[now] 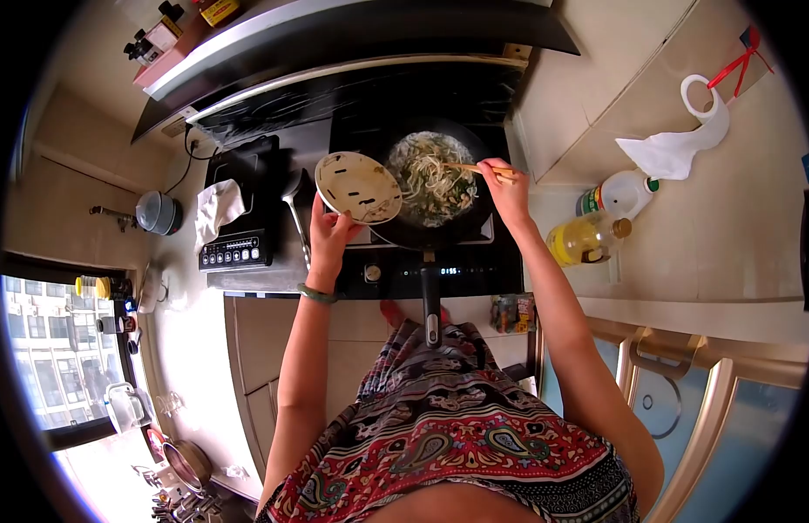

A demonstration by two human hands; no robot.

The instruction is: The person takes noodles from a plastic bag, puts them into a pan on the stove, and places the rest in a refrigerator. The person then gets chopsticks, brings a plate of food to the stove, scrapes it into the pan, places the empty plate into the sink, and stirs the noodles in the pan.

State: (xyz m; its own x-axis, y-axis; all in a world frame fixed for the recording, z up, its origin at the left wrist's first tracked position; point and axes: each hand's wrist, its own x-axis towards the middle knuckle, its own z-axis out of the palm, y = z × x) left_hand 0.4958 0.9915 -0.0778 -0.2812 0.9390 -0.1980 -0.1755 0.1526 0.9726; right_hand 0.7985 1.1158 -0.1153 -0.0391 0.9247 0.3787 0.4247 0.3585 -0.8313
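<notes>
My left hand [331, 232] grips the near rim of a cream bowl [356, 185] with dark marks inside, tilted at the left edge of the pan. Only small bits of food cling to the bowl's inner wall. In my right hand [509, 193] are wooden chopsticks [474, 167], their tips among the food in the pan. The black frying pan [472, 228] sits on the cooktop, its handle [431, 305] pointing toward my body. Pale noodle-like strands [435, 170] with green pieces lie in bubbling liquid inside it.
A ladle [294, 196] lies left of the bowl, beside an induction plate [239, 248] with a white cloth [219, 209] on it. To the right are an oil bottle [587, 238], a white jug [626, 193] and a paper roll [705, 105]. The range hood [369, 35] overhangs the far side.
</notes>
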